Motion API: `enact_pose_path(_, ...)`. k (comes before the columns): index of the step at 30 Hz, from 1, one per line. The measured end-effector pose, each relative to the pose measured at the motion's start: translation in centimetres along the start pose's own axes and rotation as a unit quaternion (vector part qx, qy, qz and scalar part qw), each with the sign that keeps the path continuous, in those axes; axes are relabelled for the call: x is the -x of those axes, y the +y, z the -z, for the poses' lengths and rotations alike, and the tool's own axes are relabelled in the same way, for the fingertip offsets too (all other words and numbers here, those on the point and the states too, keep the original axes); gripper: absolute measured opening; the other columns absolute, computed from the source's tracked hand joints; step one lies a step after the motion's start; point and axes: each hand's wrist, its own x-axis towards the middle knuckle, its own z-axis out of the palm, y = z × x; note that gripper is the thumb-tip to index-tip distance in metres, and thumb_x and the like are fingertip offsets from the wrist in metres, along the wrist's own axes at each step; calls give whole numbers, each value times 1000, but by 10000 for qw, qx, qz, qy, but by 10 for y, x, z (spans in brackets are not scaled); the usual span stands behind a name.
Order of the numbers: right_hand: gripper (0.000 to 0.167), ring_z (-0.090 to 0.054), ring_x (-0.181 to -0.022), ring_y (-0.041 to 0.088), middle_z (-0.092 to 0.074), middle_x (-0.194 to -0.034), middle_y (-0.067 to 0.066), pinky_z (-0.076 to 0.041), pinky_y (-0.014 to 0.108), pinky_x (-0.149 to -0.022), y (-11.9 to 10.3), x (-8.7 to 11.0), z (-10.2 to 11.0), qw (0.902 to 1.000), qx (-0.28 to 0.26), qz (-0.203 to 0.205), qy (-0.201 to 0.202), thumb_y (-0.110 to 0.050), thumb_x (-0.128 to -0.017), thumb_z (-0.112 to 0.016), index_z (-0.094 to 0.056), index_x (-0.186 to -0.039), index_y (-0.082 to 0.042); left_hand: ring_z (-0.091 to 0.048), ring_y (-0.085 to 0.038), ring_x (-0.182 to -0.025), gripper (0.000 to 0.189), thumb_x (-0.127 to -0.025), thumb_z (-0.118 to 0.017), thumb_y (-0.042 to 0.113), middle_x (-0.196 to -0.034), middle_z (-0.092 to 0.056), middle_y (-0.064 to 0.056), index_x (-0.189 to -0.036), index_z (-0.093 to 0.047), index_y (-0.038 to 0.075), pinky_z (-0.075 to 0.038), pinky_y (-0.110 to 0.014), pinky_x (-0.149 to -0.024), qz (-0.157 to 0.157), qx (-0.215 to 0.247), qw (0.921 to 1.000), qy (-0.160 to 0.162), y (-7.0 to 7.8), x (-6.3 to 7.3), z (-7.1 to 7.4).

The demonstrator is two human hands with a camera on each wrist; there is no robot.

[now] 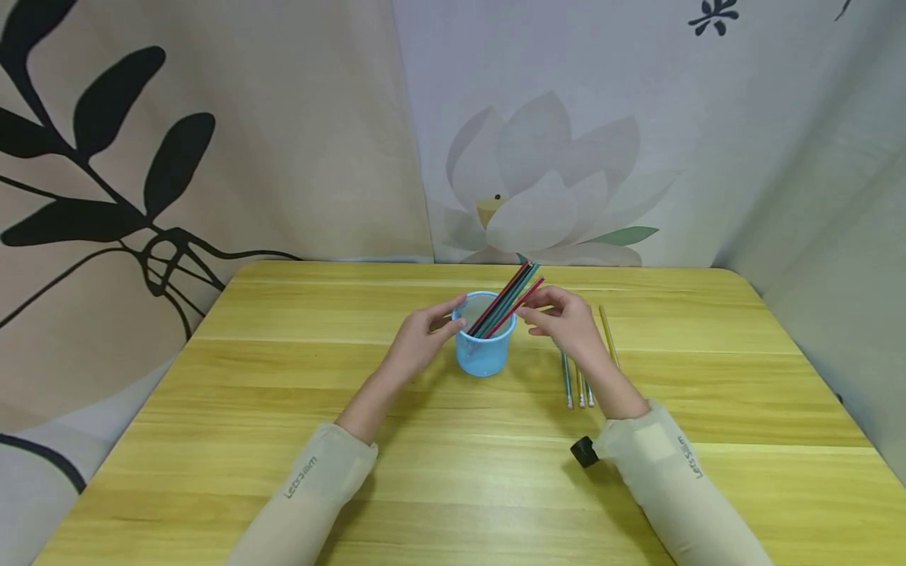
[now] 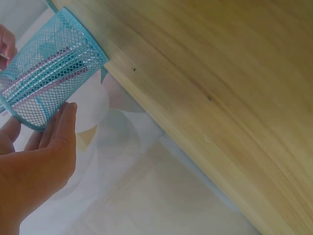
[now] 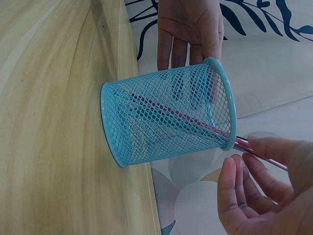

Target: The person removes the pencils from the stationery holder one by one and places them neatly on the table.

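Observation:
A light blue mesh pencil cup (image 1: 483, 358) stands upright on the wooden table, and several red and dark green pencils (image 1: 501, 305) lean in it to the right. My left hand (image 1: 419, 338) touches the cup's left side with fairly straight fingers, its thumb by the rim; in the right wrist view the left fingers (image 3: 179, 51) show partly through the mesh. At the rim's right side, my right hand (image 1: 562, 318) pinches a red pencil (image 3: 271, 161) between thumb and finger. That pencil's lower part is inside the cup.
Several pencils (image 1: 568, 381) with eraser ends lie right of the cup, partly hidden under the right forearm. A yellow pencil (image 1: 609, 334) lies beyond them. A black device (image 1: 584, 452) sticks out from the right sleeve. The table's (image 1: 340, 287) far edge meets a printed curtain (image 1: 318, 141).

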Motion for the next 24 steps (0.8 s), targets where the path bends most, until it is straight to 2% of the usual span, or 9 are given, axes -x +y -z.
enact_pose_path(9,26,-67,-80,3,-66,-111,17,-63,32,-77,-1,0,-5,10000,-21,3,91,-13,-95,-67,-64,-113,5,-59,-30,-130,46,-101,-60,26,-147,-55,-10,-146,-53,21,-49,-46,-108,21,14,10000,10,2,1,0)
enact_pose_path(13,25,-70,-87,13,-66,-112,19,-62,26,-75,-1,0,-6,9999,-23,-43,120,-12,-95,-67,-64,-113,5,-59,-30,-131,46,-101,-60,25,-147,-55,-10,-146,-53,20,-49,-46,-108,29,25,10000,9,2,1,0)
enact_pose_path(16,25,-70,-86,12,-66,-112,20,-62,25,-74,-2,1,-6,9999,-48,-58,142,-12,-95,-67,-64,-112,6,-59,-30,-130,46,-101,-60,25,-147,-55,-11,-146,-53,21,-49,-47,-108,41,9,10000,12,2,1,-1)
enact_pose_path(19,26,-66,-79,0,-67,-112,20,-62,25,-75,-2,0,-6,9998,-76,-50,152,-12,-95,-67,-63,-111,7,-59,-30,-130,46,-101,-60,25,-147,-55,-11,-146,-53,21,-49,-47,-108,39,-7,10000,19,2,1,-1)
enact_pose_path(24,24,-68,-81,5,-67,-111,19,-62,23,-73,-1,-1,-6,9998,-38,-72,190,-12,-95,-67,-64,-110,7,-59,-30,-130,46,-101,-60,25,-147,-55,-11,-146,-53,20,-49,-46,-108,25,14,10000,12,2,1,-1)
